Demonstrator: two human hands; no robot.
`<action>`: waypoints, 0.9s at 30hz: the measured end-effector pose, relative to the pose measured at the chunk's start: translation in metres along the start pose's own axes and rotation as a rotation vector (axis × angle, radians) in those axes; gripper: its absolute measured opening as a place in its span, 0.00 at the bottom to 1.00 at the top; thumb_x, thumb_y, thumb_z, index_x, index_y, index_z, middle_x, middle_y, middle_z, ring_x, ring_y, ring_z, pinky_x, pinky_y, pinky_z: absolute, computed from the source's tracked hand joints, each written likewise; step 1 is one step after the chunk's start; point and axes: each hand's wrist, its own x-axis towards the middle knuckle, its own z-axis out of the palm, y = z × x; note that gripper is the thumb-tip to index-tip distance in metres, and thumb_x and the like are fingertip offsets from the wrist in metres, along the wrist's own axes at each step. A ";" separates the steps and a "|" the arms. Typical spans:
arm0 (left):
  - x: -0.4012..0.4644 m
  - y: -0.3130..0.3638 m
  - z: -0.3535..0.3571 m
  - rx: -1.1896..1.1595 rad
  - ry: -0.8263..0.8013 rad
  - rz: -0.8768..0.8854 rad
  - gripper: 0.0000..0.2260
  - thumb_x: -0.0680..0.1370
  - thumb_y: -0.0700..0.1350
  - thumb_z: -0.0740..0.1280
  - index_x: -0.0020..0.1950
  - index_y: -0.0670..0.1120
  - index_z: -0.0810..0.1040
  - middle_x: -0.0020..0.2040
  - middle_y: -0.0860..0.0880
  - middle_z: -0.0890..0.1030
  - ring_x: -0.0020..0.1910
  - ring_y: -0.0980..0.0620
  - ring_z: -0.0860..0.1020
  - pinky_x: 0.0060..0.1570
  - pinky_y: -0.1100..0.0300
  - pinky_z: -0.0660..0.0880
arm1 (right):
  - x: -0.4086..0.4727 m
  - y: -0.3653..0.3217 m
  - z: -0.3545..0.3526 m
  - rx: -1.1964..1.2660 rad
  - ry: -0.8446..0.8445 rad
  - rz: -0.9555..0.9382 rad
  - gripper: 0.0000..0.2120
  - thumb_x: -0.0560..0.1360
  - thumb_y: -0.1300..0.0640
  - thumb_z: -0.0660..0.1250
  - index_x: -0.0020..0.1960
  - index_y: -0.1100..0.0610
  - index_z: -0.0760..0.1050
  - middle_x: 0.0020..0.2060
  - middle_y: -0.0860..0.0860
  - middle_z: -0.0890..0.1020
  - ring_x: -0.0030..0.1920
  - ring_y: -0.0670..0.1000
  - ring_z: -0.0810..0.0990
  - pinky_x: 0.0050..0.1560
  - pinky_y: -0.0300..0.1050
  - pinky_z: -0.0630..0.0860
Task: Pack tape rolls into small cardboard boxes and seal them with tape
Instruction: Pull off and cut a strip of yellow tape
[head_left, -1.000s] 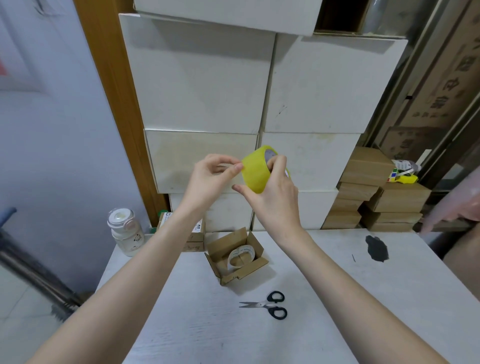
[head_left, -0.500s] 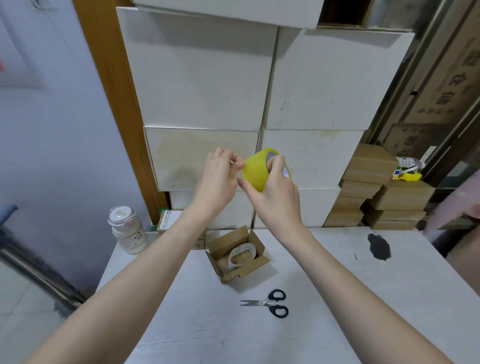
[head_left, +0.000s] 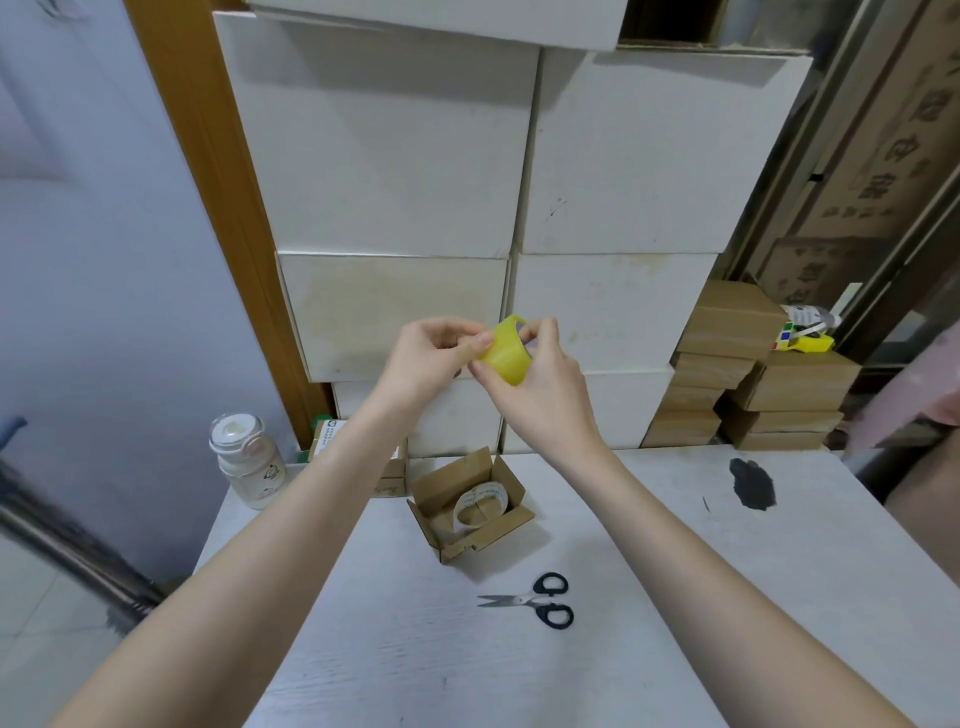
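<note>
I hold a yellow tape roll (head_left: 506, 353) up at chest height in front of the stacked white boxes. My right hand (head_left: 540, 387) grips the roll from below and behind, a finger over its top rim. The fingertips of my left hand (head_left: 431, 358) pinch at the roll's left edge. Below them on the white table (head_left: 675, 597) stands a small open cardboard box (head_left: 470, 506), flaps up, with a white tape roll (head_left: 479, 505) lying inside. Black-handled scissors (head_left: 540, 601) lie shut on the table, just in front of the box.
Large white cartons (head_left: 395, 166) form a wall behind the table. Small brown boxes (head_left: 748, 369) are stacked at the back right, with a yellow object (head_left: 805, 340) on top. A white jar (head_left: 247, 460) stands at the table's back left corner. A dark stain (head_left: 750, 483) marks the right side.
Both hands have stayed raised with the yellow roll. My left fingers closed in on the roll's left edge and the roll tilted slightly.
</note>
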 end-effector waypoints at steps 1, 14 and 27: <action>0.001 -0.003 0.000 0.006 0.001 -0.033 0.06 0.75 0.40 0.70 0.50 0.40 0.80 0.37 0.49 0.78 0.32 0.60 0.75 0.37 0.70 0.71 | -0.002 0.001 -0.001 0.038 -0.038 0.041 0.18 0.73 0.46 0.68 0.50 0.54 0.62 0.41 0.52 0.79 0.41 0.57 0.80 0.41 0.52 0.75; -0.010 -0.065 0.028 0.481 0.220 -0.039 0.07 0.76 0.44 0.68 0.39 0.51 0.80 0.33 0.55 0.77 0.36 0.53 0.74 0.32 0.61 0.64 | -0.020 0.037 0.001 0.056 -0.368 0.329 0.14 0.76 0.49 0.65 0.44 0.61 0.78 0.42 0.59 0.84 0.48 0.57 0.82 0.51 0.54 0.78; -0.011 -0.116 0.022 0.483 0.127 -0.156 0.04 0.75 0.49 0.70 0.42 0.51 0.82 0.35 0.58 0.78 0.35 0.60 0.74 0.34 0.68 0.68 | -0.041 0.087 0.029 0.217 -0.474 0.555 0.20 0.76 0.45 0.67 0.49 0.64 0.79 0.37 0.60 0.85 0.39 0.57 0.85 0.47 0.50 0.82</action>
